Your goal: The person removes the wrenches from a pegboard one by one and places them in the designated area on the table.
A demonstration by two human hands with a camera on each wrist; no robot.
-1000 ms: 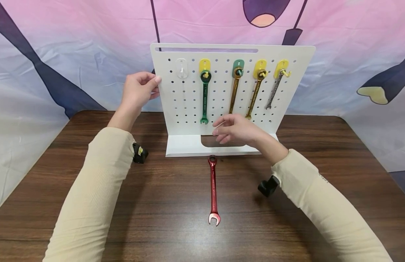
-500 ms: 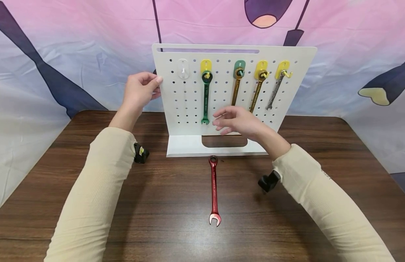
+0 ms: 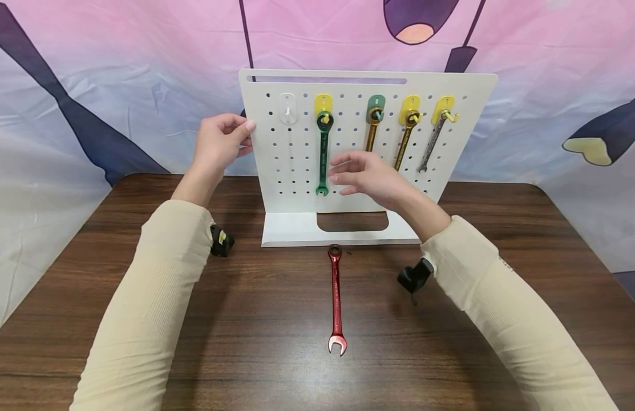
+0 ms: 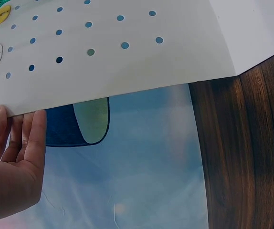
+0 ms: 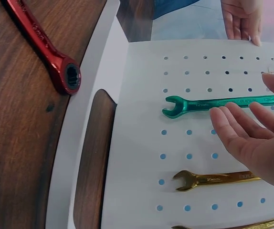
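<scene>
My left hand (image 3: 217, 140) grips the left edge of a white pegboard (image 3: 296, 202), thumb on the front and fingers behind it. My right hand (image 3: 368, 177) hovers before the board with loosely bent fingers, holding nothing. Its fingertips are right beside the green combination wrench (image 3: 324, 160), which hangs by its ring from a yellow hook. In the right wrist view the fingers overlap the shank of that green wrench (image 5: 204, 103). Two gold wrenches (image 3: 403, 145) hang further right, one partly hidden behind the hand. A small silver wrench (image 3: 431, 145) hangs beyond them.
A red combination wrench (image 3: 336, 297) lies on the dark wooden table (image 3: 266, 342), open end toward me, just in front of the board's foot. The white hook (image 3: 288, 108) at the board's left carries no wrench. A printed cloth (image 3: 142, 114) hangs behind.
My right hand has risen from low on the board to beside the green wrench's lower half. My left hand keeps its grip on the edge, and the wrenches hang as before.
</scene>
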